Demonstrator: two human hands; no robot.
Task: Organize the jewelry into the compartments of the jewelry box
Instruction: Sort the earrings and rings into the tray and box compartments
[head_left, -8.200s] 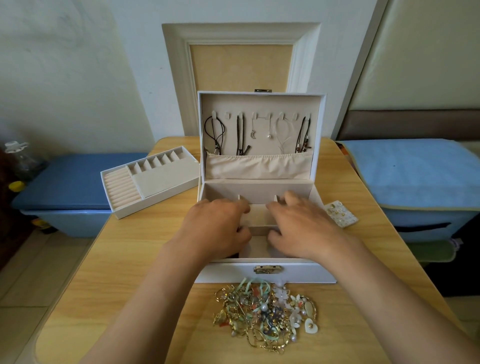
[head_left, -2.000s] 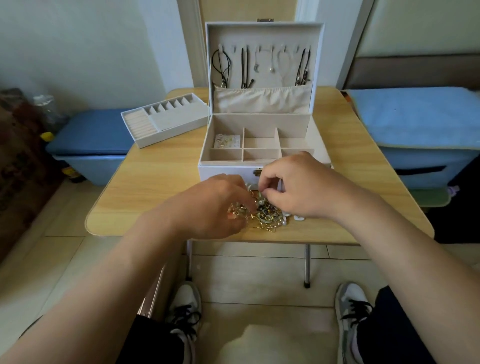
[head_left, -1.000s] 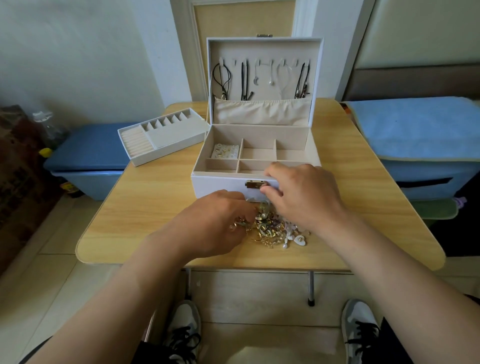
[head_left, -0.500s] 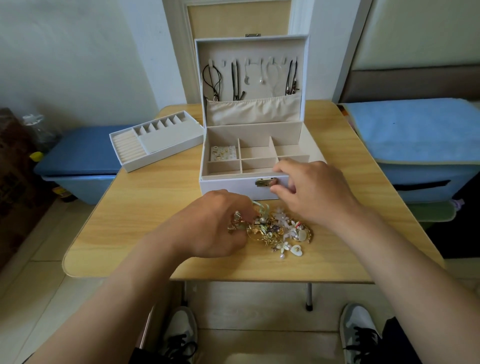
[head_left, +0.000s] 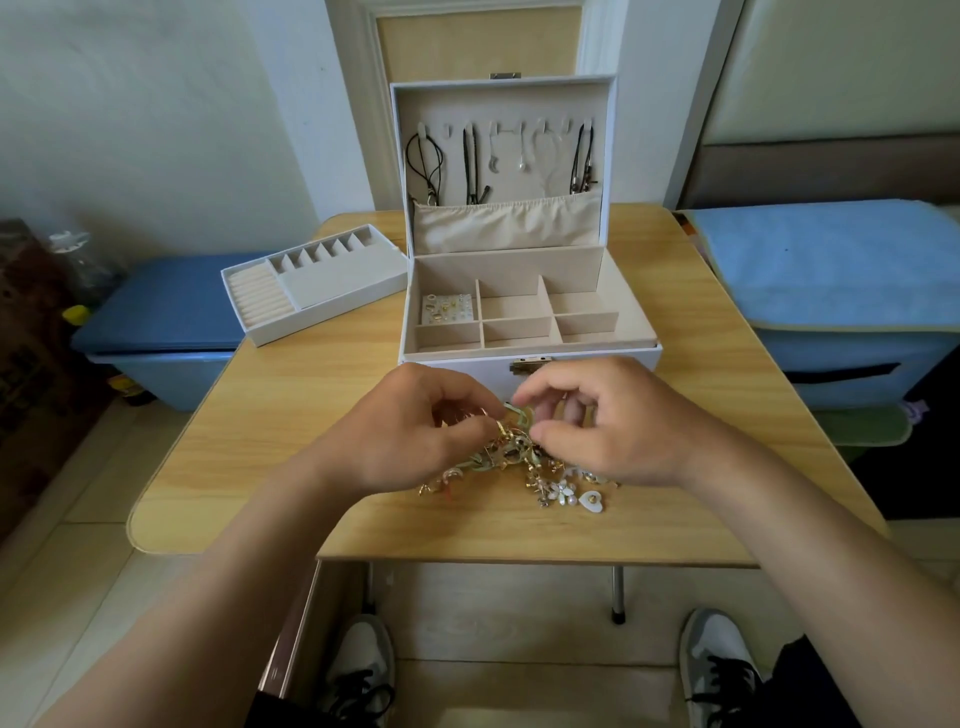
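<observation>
The right hand (head_left: 613, 421) has come back off the box front, where it sat by the clasp (head_left: 530, 365) half a second ago, and now it's over the pile (head_left: 540, 475) with the left hand (head_left: 410, 436), which has stayed put at the pile's left edge. We see the left fingers curled in, pinching gold pieces at the top of the tangle and holding that end a little off the table (head_left: 291, 415). The right forefinger and thumb are bent toward each other and nip a pale green loop (head_left: 521, 415) that sticks up between the two hands; the other right fingers hang loosely curled behind it. We can't make out how firmly the loop is held, as it's small and partly hidden by the fingertips. The rest of the pile lies on the table just in front of the box (head_left: 509, 265), spreading out under the right wrist, with a white flower (head_left: 561, 488) and a white heart (head_left: 592, 502) at its near edge. The box stands open, lid upright, with necklaces (head_left: 426, 166) hanging on hooks inside the lid above a cloth pocket. We count six compartments below; the back-left one holds a card (head_left: 450, 307) of small earrings, and we see nothing in the other five. The lift-out tray (head_left: 332, 283) sits to the left of the box, near it but apart, angled on the table.
</observation>
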